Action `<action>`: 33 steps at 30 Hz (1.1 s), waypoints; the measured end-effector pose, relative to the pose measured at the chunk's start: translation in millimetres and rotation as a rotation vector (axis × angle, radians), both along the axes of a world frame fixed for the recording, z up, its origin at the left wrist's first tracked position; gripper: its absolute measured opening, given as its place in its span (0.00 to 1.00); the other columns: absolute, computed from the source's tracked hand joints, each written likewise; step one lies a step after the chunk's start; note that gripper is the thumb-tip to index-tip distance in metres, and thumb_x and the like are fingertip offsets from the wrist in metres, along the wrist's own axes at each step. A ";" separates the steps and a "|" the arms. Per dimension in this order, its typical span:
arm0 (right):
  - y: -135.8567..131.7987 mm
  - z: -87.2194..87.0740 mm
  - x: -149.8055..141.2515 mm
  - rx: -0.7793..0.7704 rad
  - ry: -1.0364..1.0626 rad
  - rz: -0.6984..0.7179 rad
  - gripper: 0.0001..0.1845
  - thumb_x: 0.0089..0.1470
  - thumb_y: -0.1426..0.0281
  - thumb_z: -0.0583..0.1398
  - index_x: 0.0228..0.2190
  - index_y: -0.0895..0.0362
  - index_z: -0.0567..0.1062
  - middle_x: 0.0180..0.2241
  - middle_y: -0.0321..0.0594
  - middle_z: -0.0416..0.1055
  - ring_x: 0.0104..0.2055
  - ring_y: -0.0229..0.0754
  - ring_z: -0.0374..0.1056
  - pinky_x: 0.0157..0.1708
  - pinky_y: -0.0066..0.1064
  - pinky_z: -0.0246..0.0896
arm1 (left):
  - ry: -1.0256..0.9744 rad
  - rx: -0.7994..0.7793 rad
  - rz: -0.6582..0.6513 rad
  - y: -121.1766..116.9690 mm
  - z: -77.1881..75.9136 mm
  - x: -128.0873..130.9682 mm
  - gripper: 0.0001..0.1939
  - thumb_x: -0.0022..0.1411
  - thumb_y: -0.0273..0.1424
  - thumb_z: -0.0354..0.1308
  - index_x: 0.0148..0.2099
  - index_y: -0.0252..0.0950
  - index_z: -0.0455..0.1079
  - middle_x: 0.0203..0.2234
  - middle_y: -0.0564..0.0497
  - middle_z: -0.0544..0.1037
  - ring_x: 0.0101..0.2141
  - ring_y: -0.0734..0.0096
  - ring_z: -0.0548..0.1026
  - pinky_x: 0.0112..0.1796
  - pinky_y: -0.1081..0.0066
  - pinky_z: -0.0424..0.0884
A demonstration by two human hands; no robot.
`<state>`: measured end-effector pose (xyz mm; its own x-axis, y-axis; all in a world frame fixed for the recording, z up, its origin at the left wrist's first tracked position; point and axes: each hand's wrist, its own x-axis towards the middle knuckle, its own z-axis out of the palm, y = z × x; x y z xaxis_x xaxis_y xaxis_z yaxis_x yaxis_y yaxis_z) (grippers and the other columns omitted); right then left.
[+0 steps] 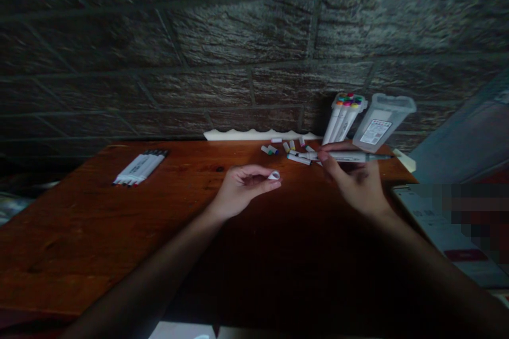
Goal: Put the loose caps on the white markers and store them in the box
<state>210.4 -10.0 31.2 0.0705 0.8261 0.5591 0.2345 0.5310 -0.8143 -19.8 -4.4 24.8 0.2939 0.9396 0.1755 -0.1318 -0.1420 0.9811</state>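
Over the middle of the wooden table, my left hand (pixel 242 188) pinches a small white marker cap (pixel 274 175) between thumb and fingertips, its hollow end facing me. To the right, my right hand (pixel 360 180) grips a white marker (pixel 348 157) held nearly level. The marker's narrow end points left and its dark end points right. Behind and between my hands lie several loose marker caps (pixel 292 145) with coloured ends. One white marker (pixel 299 159) lies among them, partly hidden near my right fingers.
A clear case packed with markers (pixel 342 119) stands by the wall, beside an empty clear plastic case (pixel 384 122). A row of white markers (pixel 141 167) lies at the table's left. A white scalloped strip (pixel 258 135) runs along the brick wall (pixel 199 37). Papers (pixel 433 222) lie at right.
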 end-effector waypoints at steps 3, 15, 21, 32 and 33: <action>-4.2 2.1 -5.7 -0.049 0.064 0.072 0.08 0.55 0.64 0.63 0.36 0.55 0.75 0.27 0.35 0.73 0.19 0.31 0.63 0.16 0.24 0.60 | 0.015 0.019 0.002 1.0 0.0 0.2 0.11 0.45 0.26 0.71 0.34 0.35 0.78 0.32 0.51 0.83 0.34 0.69 0.81 0.41 0.68 0.78; -18.6 1.2 -23.1 -0.074 -0.052 0.189 0.06 0.53 0.67 0.64 0.36 0.53 0.77 0.33 0.37 0.76 0.26 0.36 0.70 0.23 0.28 0.67 | 0.091 0.067 0.023 1.2 -4.1 1.8 0.12 0.46 0.29 0.71 0.35 0.34 0.76 0.32 0.50 0.83 0.33 0.68 0.81 0.42 0.65 0.78; 4.3 -6.9 3.6 -0.009 -0.157 -0.011 0.09 0.53 0.64 0.63 0.36 0.55 0.78 0.34 0.41 0.77 0.32 0.41 0.72 0.29 0.32 0.68 | 0.056 0.073 0.075 -0.2 0.5 1.2 0.14 0.44 0.32 0.73 0.34 0.33 0.76 0.32 0.48 0.83 0.34 0.64 0.81 0.40 0.64 0.79; 6.7 -7.2 2.6 -0.045 -0.098 -0.028 0.11 0.56 0.61 0.61 0.33 0.57 0.76 0.27 0.37 0.73 0.27 0.37 0.68 0.26 0.28 0.63 | 0.032 0.079 0.078 4.4 -1.7 -3.1 0.13 0.44 0.30 0.72 0.34 0.34 0.75 0.32 0.49 0.83 0.33 0.66 0.81 0.40 0.65 0.79; 7.5 -7.9 3.0 -0.041 -0.102 -0.022 0.11 0.57 0.61 0.61 0.33 0.57 0.76 0.28 0.38 0.73 0.28 0.37 0.68 0.28 0.29 0.64 | 0.031 0.080 0.076 4.6 -1.9 -2.9 0.13 0.44 0.29 0.72 0.34 0.34 0.75 0.32 0.49 0.83 0.33 0.67 0.81 0.40 0.66 0.79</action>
<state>213.5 -2.5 23.3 0.0334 0.8472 0.5303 0.3288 0.4918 -0.8063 -22.7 0.2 22.9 0.2288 0.9428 0.2425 -0.0873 -0.2282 0.9697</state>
